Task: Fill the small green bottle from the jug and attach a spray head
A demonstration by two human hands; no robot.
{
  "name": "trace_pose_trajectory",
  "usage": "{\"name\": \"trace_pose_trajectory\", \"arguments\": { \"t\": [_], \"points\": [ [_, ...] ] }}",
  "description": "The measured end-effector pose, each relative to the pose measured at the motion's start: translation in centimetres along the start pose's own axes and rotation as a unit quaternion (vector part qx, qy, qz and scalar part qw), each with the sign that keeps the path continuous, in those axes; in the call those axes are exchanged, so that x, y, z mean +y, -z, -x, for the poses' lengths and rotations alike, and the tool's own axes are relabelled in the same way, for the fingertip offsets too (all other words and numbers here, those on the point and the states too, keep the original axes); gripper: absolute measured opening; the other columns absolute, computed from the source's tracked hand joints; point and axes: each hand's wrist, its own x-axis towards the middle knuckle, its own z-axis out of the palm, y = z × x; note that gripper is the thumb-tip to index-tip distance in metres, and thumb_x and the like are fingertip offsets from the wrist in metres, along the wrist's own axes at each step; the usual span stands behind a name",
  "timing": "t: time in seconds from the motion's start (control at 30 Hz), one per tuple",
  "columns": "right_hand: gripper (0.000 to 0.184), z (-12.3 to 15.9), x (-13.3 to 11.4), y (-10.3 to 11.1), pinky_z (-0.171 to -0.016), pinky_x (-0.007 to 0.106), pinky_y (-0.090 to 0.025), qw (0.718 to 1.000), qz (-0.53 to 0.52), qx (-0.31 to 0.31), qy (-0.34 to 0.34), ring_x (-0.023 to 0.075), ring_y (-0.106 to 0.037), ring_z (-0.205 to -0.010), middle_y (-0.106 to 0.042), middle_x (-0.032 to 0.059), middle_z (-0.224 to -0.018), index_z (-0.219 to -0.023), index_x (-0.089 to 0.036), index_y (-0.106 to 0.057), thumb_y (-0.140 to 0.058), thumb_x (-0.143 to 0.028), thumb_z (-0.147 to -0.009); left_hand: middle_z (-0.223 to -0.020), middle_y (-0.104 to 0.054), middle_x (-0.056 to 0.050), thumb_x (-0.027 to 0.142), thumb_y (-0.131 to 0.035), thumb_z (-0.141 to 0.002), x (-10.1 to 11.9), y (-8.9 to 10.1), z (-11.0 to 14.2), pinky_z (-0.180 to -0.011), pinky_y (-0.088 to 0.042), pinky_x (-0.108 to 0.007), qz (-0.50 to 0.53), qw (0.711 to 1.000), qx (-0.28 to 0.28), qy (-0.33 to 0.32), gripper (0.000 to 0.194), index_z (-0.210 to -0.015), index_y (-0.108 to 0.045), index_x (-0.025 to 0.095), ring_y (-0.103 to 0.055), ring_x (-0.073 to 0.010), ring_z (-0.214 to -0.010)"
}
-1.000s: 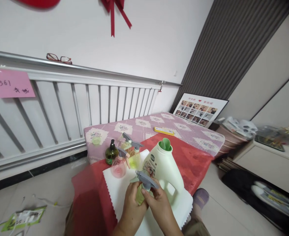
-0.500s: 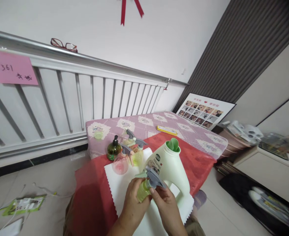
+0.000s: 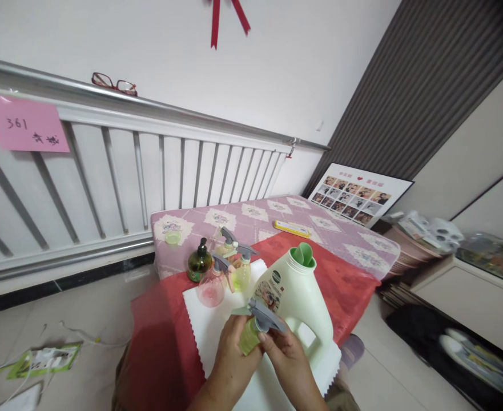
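My left hand [image 3: 233, 349] is wrapped round a small yellow-green spray bottle [image 3: 249, 337] with a grey trigger head. My right hand [image 3: 286, 355] grips the same bottle at its neck, thumb just under the grey head. Right behind my hands stands a large pale green jug [image 3: 305, 291] with a handle and an open mouth, a green cup-like piece sitting in it. Beyond to the left stand a pink spray bottle [image 3: 212, 292], a yellow spray bottle [image 3: 241, 275], another spray bottle [image 3: 226, 246] partly hidden, and a dark green pump bottle [image 3: 198, 262].
A white scalloped cloth [image 3: 206, 325] lies over a red cover [image 3: 165, 348] on the table with a purple patterned cloth [image 3: 255, 212]. A green lid [image 3: 173, 237] and a yellow box [image 3: 292, 228] lie farther back. A white radiator [image 3: 118, 177] lines the wall.
The view has shifted slightly. The spray bottle has turned a little in my hands, which both stay on it; the other bottles and the jug stand where they were.
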Motion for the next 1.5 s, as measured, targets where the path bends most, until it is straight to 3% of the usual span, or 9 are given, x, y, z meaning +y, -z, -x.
{"name": "trace_pose_trajectory", "arguments": {
  "t": [0.23, 0.5, 0.7, 0.83, 0.97, 1.07, 1.23, 1.33, 1.5],
  "points": [
    [0.037, 0.0, 0.3, 0.3, -0.103, 0.051, -0.053, 0.999, 0.045, -0.008, 0.016, 0.0312, -0.071, -0.112, -0.077, 0.0114, -0.118, -0.114, -0.027, -0.073, -0.071, -0.044, -0.082, -0.112, -0.068, -0.008, 0.023, -0.063, -0.079, -0.1, -0.1, 0.4, -0.099, -0.049, -0.046, -0.024, 0.999, 0.000, 0.031, 0.035, -0.114, -0.063, 0.025, -0.062, -0.0269, -0.111],
    [0.030, 0.3, -0.7, -1.6, -0.087, 0.040, -0.059, 0.993, 0.062, 0.095, -0.020, 0.0278, -0.072, -0.094, -0.077, 0.0077, -0.097, -0.100, -0.022, -0.068, -0.068, -0.035, -0.074, -0.121, -0.068, -0.008, 0.017, -0.059, -0.078, -1.2, -0.7, 0.4, -0.104, -0.049, -0.044, 0.009, 1.000, 0.010, 0.010, 0.041, -0.118, -0.059, 0.024, -0.062, -0.0247, -0.117],
    [0.025, 0.2, -1.8, -3.1, -0.079, 0.039, -0.057, 0.987, 0.082, 0.135, -0.037, 0.0258, -0.069, -0.081, -0.071, 0.0036, -0.085, -0.091, -0.022, -0.061, -0.068, -0.030, -0.068, -0.138, -0.062, -0.013, 0.020, -0.060, -0.077, -1.7, -0.8, 1.1, -0.114, -0.043, -0.044, 0.039, 0.996, 0.029, 0.071, 0.054, -0.130, -0.051, 0.022, -0.057, -0.0256, -0.131],
    [0.026, 0.5, -1.6, -3.5, -0.089, 0.037, -0.054, 0.987, 0.094, 0.128, 0.009, 0.0261, -0.066, -0.097, -0.069, 0.0061, -0.098, -0.098, -0.022, -0.069, -0.064, -0.023, -0.072, -0.144, -0.058, -0.016, 0.024, -0.057, -0.080, -1.7, -0.5, 1.2, -0.117, -0.040, -0.046, 0.024, 0.996, 0.008, 0.088, 0.054, -0.133, -0.048, 0.020, -0.054, -0.0267, -0.135],
    [0.018, 0.7, -1.5, -3.5, -0.087, 0.037, -0.054, 0.987, 0.101, 0.120, 0.028, 0.0248, -0.066, -0.091, -0.066, 0.0048, -0.091, -0.089, -0.022, -0.070, -0.064, -0.018, -0.072, -0.151, -0.051, -0.018, 0.026, -0.062, -0.075, -2.1, 0.5, 1.3, -0.120, -0.037, -0.046, -0.002, 0.998, -0.029, 0.049, 0.067, -0.140, -0.044, 0.017, -0.049, -0.0292, -0.141],
    [0.019, 0.7, -1.6, -3.4, -0.085, 0.037, -0.054, 0.987, 0.092, 0.131, 0.029, 0.0247, -0.066, -0.090, -0.065, 0.0041, -0.091, -0.088, -0.022, -0.068, -0.066, -0.017, -0.070, -0.155, -0.048, -0.014, 0.020, -0.059, -0.070, -1.6, 2.2, 1.5, -0.123, -0.031, -0.047, -0.034, 0.998, -0.010, 0.054, 0.072, -0.140, -0.047, 0.020, -0.040, -0.0285, -0.148],
    [0.019, 0.7, -1.5, -3.8, -0.076, 0.034, -0.054, 0.986, 0.069, 0.148, 0.026, 0.0226, -0.065, -0.081, -0.062, 0.0005, -0.083, -0.075, -0.024, -0.057, -0.068, -0.014, -0.063, -0.124, -0.068, -0.010, 0.032, -0.055, -0.076, 1.4, 3.9, 1.0, -0.104, -0.050, -0.045, -0.069, 0.995, 0.032, 0.067, 0.040, -0.114, -0.061, 0.022, -0.063, -0.0266, -0.120],
    [0.018, 0.8, -1.0, -4.3, -0.073, 0.033, -0.054, 0.985, 0.029, 0.166, 0.036, 0.0218, -0.065, -0.079, -0.064, -0.0004, -0.081, -0.075, -0.024, -0.057, -0.065, -0.011, -0.066, -0.107, -0.072, -0.008, 0.036, -0.060, -0.072, 2.9, 2.7, 0.6, -0.092, -0.055, -0.039, -0.086, 0.995, 0.028, 0.031, 0.035, -0.103, -0.062, 0.022, -0.068, -0.0241, -0.102],
    [0.013, 1.0, -0.3, -4.6, -0.072, 0.034, -0.056, 0.981, 0.026, 0.185, 0.055, 0.0228, -0.066, -0.078, -0.068, 0.0006, -0.081, -0.077, -0.025, -0.058, -0.063, -0.013, -0.073, -0.089, -0.072, -0.005, 0.045, -0.064, -0.068, 4.0, 0.8, -0.1, -0.077, -0.055, -0.035, -0.133, 0.988, 0.037, 0.064, 0.033, -0.092, -0.059, 0.023, -0.069, -0.0238, -0.085]
  ]
}}
